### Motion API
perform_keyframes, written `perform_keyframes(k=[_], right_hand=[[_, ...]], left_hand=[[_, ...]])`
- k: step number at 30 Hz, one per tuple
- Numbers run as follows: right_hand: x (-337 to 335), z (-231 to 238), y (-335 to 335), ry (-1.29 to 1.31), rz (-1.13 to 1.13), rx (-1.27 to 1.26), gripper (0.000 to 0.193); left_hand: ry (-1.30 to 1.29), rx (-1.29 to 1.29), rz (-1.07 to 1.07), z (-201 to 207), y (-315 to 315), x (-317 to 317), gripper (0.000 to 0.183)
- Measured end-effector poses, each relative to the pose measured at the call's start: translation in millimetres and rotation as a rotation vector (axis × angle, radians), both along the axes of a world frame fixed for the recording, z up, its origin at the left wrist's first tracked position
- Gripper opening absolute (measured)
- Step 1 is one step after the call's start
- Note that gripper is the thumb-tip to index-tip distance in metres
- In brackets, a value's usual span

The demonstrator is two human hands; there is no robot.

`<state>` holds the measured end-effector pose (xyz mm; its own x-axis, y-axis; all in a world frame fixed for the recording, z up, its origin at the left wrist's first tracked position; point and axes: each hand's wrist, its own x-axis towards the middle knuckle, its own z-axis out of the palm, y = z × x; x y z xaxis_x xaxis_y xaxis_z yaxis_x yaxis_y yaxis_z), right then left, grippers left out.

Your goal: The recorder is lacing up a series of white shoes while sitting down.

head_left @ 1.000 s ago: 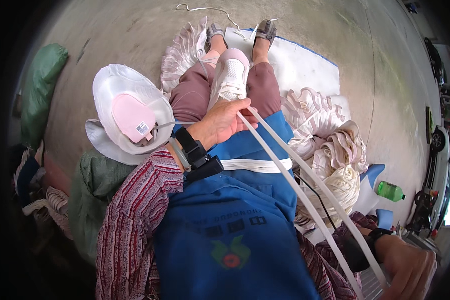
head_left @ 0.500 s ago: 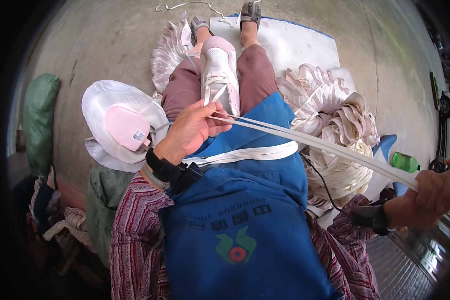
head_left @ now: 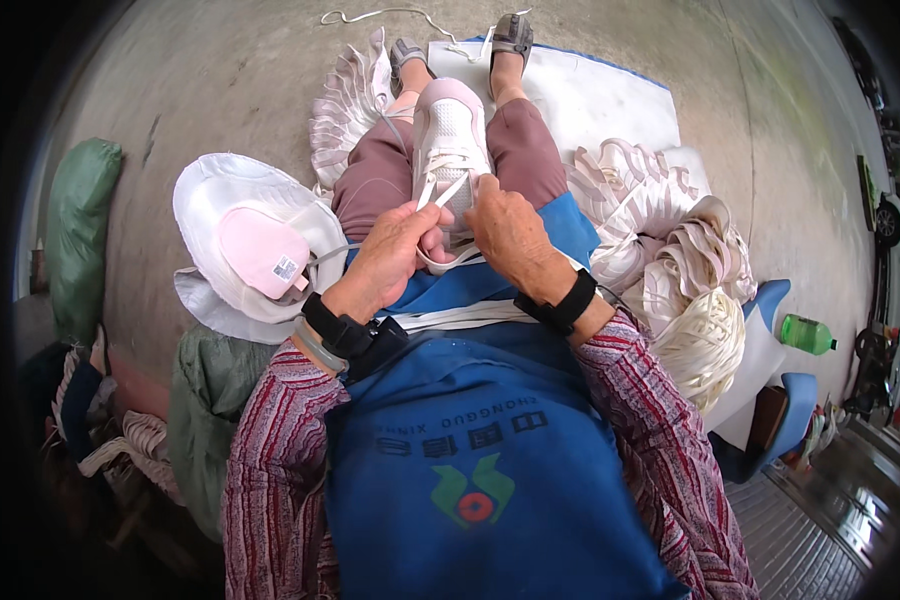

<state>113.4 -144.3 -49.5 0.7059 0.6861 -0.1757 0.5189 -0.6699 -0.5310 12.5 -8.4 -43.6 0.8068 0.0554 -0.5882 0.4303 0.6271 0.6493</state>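
Observation:
A white and pink shoe upper (head_left: pixel 451 122) lies between my thighs, toe away from me, with a flat white shoelace (head_left: pixel 450 163) crossing its front. My left hand (head_left: pixel 388 258) is closed on the upper's near left edge, thumb on top, beside a strand of lace. At the opposite edge, my right hand (head_left: pixel 515 235) is curled with its fingertips pinched on the lace near the eyelets. Part of that grip is hidden behind the fingers. Loose lace loops below both hands, over my blue apron (head_left: pixel 470 420).
A bundle of white laces (head_left: pixel 433 317) crosses my lap. On the left sit a white bag-like cover with a pink insole-shaped piece (head_left: pixel 263 250) and a green sack (head_left: pixel 82 240). To the right are stacked uppers (head_left: pixel 625 200), a lace heap (head_left: pixel 702 345) and a green bottle (head_left: pixel 808 334).
My right hand has come back from the far right, where it held the laces stretched out, to the upper's right edge. The left hand stays at the upper, shifted slightly.

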Motion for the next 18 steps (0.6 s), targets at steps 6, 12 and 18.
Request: perform_keyframes(k=[6,12,18], right_hand=[[21.1,-22.7,1.1,-0.09,0.056,-0.016,0.014],[23.3,-39.8,-3.8,-0.072,0.151,0.011,0.011],[20.5,-0.2,-8.3,0.069,0.046,0.188,0.023]], left_hand=[[0.032,0.197,-0.282,0.3,-2.3,-0.5,0.029],[-0.014,0.239,-0.245,5.5,-6.7,-0.2,0.03],[-0.198,0.484,-0.271,4.8,-11.3,-10.8,0.034]])
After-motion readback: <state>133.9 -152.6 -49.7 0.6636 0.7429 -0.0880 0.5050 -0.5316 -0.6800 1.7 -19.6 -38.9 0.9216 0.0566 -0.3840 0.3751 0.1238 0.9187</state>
